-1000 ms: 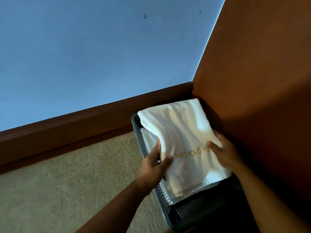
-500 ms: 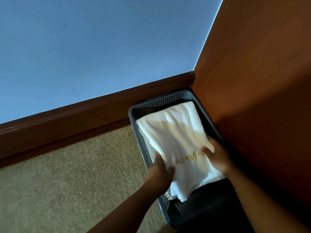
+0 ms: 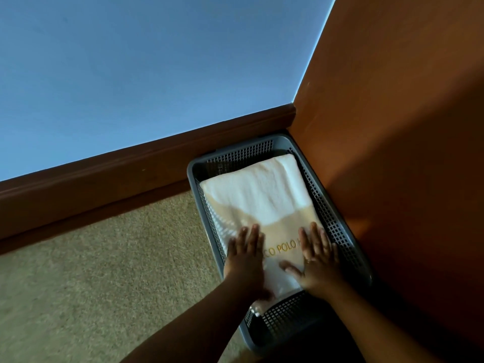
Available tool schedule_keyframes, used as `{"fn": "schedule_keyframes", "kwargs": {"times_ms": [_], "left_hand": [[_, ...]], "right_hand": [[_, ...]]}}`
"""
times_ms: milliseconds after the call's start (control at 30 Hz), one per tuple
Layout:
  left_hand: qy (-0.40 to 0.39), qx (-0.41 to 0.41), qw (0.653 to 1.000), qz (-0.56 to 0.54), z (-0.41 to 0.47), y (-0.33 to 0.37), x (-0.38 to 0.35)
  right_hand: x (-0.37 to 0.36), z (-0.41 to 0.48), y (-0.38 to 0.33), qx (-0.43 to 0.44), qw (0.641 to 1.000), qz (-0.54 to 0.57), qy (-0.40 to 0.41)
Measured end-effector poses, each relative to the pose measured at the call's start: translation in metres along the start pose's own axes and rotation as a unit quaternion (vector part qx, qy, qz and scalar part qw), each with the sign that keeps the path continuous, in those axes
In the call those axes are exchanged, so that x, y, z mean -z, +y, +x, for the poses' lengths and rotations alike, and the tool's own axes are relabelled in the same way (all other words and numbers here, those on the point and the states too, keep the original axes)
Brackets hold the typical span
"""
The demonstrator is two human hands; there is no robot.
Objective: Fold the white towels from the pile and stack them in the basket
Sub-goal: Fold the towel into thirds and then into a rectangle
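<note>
Both hands are lying flat on a folded white towel [image 3: 262,195], which is sitting inside a grey mesh basket [image 3: 193,167]. The left hand [image 3: 246,260] and the right hand [image 3: 318,265] are pressing on the near half of the towel, their fingers [image 3: 314,237] straight and slightly apart, curling round nothing; the left one is looking a little blurred. Between the two sets of fingers gold lettering [image 3: 284,248] is showing, reading "CO POLO H" where it is uncovered. Beyond the fingertips the towel is stretching toward the basket's far end. Behind the wrists some bare mesh bottom is showing. The basket is standing on a beige carpet [image 3: 104,258] in a corner: an orange wall [image 3: 392,127] is rising just right of the right fingers, and a dark skirting board [image 3: 131,174] and blue wall [image 3: 131,74] are lying beyond the fingertips.
</note>
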State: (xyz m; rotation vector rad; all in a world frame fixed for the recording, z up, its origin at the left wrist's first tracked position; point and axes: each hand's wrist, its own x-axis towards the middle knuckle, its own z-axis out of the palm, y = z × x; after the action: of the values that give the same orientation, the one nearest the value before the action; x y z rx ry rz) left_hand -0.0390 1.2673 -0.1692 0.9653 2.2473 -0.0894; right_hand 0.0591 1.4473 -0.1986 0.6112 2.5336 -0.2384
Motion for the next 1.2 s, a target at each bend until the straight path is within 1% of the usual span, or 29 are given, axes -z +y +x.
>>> {"fn": "schedule_keyframes", "kwargs": {"times_ms": [100, 233, 367, 533, 633, 733, 800, 833, 867, 933, 1000, 1067, 1100, 1200], "left_hand": [[-0.009, 0.024, 0.999, 0.031, 0.003, 0.002, -0.004], [-0.034, 0.016, 0.995, 0.089, -0.002, 0.000, -0.012], [-0.038, 0.027, 0.995, 0.092, -0.005, 0.003, -0.018], [-0.029, 0.018, 0.996, 0.081, -0.007, -0.001, -0.013], [-0.033, 0.002, 0.996, 0.085, -0.015, -0.005, -0.007], [-0.054, -0.028, 0.991, 0.118, -0.032, -0.009, -0.003], [-0.046, -0.072, 0.987, 0.137, -0.045, -0.012, 0.000], [-0.031, -0.104, 0.984, 0.138, -0.054, -0.014, 0.001], [-0.013, -0.138, 0.982, 0.129, -0.064, -0.018, 0.000], [0.031, -0.197, 0.976, 0.089, -0.086, -0.029, -0.001], [0.095, -0.223, 0.970, 0.002, -0.111, -0.050, -0.006], [0.143, -0.206, 0.964, -0.090, -0.142, -0.083, -0.012], [0.158, -0.194, 0.961, -0.114, -0.156, -0.101, -0.016], [0.174, -0.154, 0.962, -0.141, -0.205, -0.161, -0.032]], "right_hand": [[0.007, -0.007, -0.003, -0.042, 0.998, 0.017, -0.051], [0.014, -0.011, -0.007, -0.064, 0.992, 0.041, -0.099], [0.020, -0.011, -0.009, -0.072, 0.986, 0.046, -0.141], [0.027, -0.009, -0.012, -0.083, 0.983, 0.021, -0.163], [0.032, -0.018, -0.017, -0.095, 0.983, 0.020, -0.157], [0.034, -0.029, -0.029, -0.160, 0.972, 0.051, -0.161], [0.038, -0.039, -0.039, -0.189, 0.965, 0.022, -0.179], [0.041, -0.047, -0.045, -0.186, 0.965, -0.014, -0.183], [0.045, -0.058, -0.053, -0.174, 0.967, -0.050, -0.178], [0.051, -0.081, -0.066, -0.162, 0.974, -0.089, -0.134], [0.055, -0.106, -0.080, -0.160, 0.982, -0.078, -0.066], [0.054, -0.129, -0.100, -0.156, 0.987, -0.046, 0.001], [0.055, -0.139, -0.110, -0.148, 0.988, -0.033, 0.032], [0.051, -0.178, -0.155, -0.120, 0.988, -0.007, 0.097]]}}
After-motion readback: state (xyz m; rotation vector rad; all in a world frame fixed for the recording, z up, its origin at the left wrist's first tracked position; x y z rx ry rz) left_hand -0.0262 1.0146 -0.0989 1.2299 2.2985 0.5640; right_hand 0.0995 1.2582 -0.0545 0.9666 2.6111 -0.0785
